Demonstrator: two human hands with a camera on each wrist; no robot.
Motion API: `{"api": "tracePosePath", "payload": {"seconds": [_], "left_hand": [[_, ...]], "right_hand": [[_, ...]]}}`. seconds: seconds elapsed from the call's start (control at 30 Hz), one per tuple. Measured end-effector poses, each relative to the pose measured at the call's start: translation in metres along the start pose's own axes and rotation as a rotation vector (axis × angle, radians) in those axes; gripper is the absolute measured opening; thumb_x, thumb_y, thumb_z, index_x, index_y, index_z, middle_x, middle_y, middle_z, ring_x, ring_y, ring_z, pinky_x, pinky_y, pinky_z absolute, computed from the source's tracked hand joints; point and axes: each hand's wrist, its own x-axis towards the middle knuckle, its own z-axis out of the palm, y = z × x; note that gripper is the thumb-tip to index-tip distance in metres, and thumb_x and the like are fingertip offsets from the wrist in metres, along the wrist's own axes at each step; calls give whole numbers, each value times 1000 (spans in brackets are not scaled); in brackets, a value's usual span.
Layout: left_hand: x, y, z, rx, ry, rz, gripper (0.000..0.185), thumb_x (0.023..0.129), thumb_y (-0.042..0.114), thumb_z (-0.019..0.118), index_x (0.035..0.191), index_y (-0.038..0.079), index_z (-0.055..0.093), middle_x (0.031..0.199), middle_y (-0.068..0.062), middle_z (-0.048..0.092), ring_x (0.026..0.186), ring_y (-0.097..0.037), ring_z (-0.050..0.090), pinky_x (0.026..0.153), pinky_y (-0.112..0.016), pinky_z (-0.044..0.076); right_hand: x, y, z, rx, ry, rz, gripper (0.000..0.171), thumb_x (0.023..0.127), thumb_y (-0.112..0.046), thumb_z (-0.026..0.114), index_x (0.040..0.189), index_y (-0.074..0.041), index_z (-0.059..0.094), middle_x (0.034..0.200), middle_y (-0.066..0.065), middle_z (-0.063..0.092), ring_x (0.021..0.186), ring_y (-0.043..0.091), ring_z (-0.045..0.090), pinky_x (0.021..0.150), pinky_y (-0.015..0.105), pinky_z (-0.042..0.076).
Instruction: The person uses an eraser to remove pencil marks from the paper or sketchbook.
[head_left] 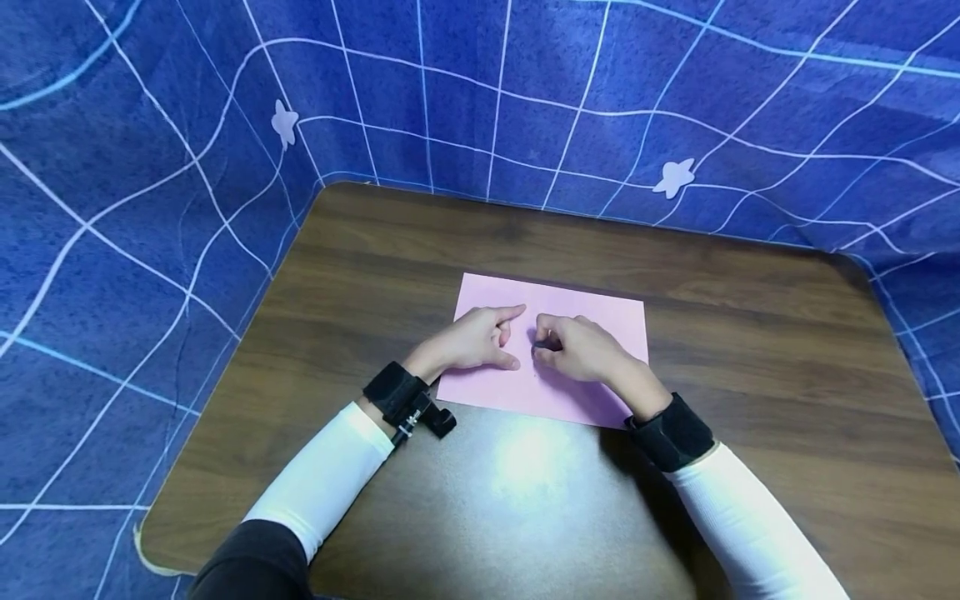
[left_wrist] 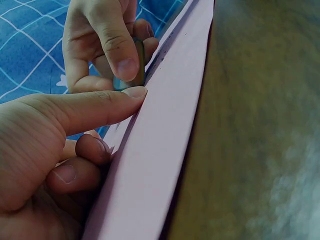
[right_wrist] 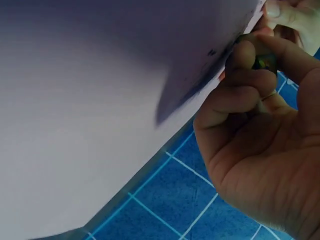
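Pink sheet of paper [head_left: 570, 333] lies flat near the middle of the brown table [head_left: 750, 375], long axis running left to right, your two hands on top of it close together

Your right hand [head_left: 581, 350] is curled tight round a small dark object [head_left: 545, 342], pinched between thumb and fingers with its tip down on the paper; the wrist views show it as a short dark stub [left_wrist: 140, 62] with faint dark marks on the sheet just beside it, what it is exactly you can't tell from here

Your left hand [head_left: 476, 339] holds nothing: index finger [head_left: 510, 313] out straight and pressed on the sheet, thumb out too, the other fingers tucked under. The left wrist view shows that fingertip [left_wrist: 135, 92] flat on the paper [left_wrist: 160, 150] almost touching your right thumb

Key relation: the stub's tip sits just right of your left fingertip, so the pinning finger is immediately left of the contact point. Most of the free sheet lies right and far of the grip. Right hand is the one on the object, left is nearest support

Blue checked cloth [head_left: 150, 208] hangs round the table on the left, far and right sides
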Motion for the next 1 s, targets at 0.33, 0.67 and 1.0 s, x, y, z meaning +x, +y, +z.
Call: {"api": "tracePosePath", "payload": {"seconds": [0.33, 0.67, 1.0], "left_hand": [[-1, 1, 2, -5, 5, -6, 95, 79, 17, 88, 159, 11, 38, 79, 4, 52, 61, -8, 41, 74, -25, 42], [-3, 3, -1, -1, 5, -10, 95, 79, 18, 88, 159, 11, 37, 80, 4, 52, 61, -8, 41, 79, -25, 43], [-4, 3, -2, 10, -5, -10, 95, 80, 19, 88, 160, 11, 36, 82, 4, 53, 62, -8, 42, 82, -27, 43]], "right_hand": [[-10, 15, -6, -4, 37, 74, 11, 89, -20, 73, 90, -19, 62, 77, 1, 62, 76, 22, 57, 65, 33, 38], [-29, 43, -21, -58, 68, 189, 14, 86, -16, 75, 90, -16, 62, 88, 6, 68, 82, 26, 60, 69, 37, 42], [-30, 31, -20, -179, 81, 152, 11, 90, -16, 68, 90, -11, 58, 78, 6, 63, 75, 26, 60, 60, 41, 45]]}}
